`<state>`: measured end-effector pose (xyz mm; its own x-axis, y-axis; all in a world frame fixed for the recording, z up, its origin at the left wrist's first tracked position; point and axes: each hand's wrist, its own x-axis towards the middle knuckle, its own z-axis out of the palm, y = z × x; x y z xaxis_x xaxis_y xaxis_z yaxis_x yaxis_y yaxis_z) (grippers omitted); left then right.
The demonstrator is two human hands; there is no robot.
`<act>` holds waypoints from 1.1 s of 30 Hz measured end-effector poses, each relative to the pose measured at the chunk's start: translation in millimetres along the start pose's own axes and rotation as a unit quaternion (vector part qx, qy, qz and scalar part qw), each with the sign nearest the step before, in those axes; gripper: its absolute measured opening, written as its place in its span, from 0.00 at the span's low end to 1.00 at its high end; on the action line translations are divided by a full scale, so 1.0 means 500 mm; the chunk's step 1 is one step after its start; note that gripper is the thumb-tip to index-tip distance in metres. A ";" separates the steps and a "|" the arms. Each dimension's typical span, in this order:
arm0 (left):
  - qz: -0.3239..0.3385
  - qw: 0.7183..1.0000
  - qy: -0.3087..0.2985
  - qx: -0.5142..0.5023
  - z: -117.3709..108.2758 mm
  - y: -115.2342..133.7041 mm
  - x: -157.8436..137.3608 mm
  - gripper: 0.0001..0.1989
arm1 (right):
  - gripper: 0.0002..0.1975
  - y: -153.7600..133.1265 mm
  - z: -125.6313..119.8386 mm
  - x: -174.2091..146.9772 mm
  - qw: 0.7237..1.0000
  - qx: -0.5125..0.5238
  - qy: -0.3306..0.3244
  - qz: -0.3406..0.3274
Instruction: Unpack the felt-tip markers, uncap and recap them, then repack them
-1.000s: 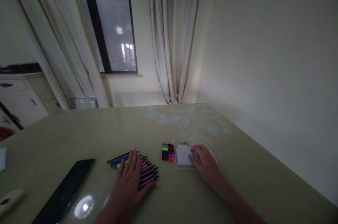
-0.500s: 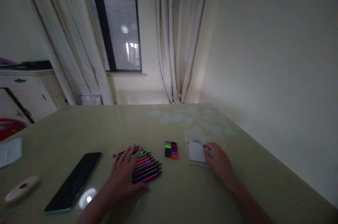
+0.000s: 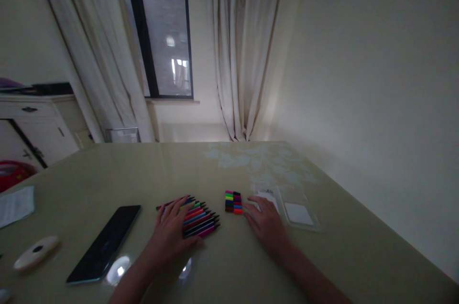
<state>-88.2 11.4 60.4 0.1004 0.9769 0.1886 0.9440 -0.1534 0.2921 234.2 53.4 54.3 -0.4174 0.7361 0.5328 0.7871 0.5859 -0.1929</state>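
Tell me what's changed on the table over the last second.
The clear case has shifted right, away from the small colored pieces, leaving a gap between them. The right hand has come off the case's middle and moved left, close beside those pieces; whether it touches them is unclear. The left hand stays spread over the pens, and the phone lies where it was.

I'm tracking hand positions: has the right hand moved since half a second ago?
Yes. Judged against the curtain right of the window, the right hand has moved left, towards the small coloured blocks.
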 end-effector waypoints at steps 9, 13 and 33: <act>-0.042 0.999 0.029 0.016 -0.006 -0.006 0.010 0.15 | 0.14 -0.025 -0.004 0.004 0.998 -0.007 -0.054 -0.037; -0.045 0.997 0.040 0.037 -0.002 -0.003 0.006 0.16 | 0.12 -0.024 -0.002 0.004 0.998 0.008 -0.057 -0.034; -0.060 0.996 0.057 -0.035 -0.017 -0.016 0.010 0.15 | 0.07 -0.033 -0.007 0.009 0.996 0.087 0.000 0.007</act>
<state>-98.0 16.1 67.2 -0.0509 0.9663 0.2522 0.9223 -0.0514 0.3830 220.9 46.0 63.0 -0.4068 0.7451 0.5285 0.7019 0.6252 -0.3412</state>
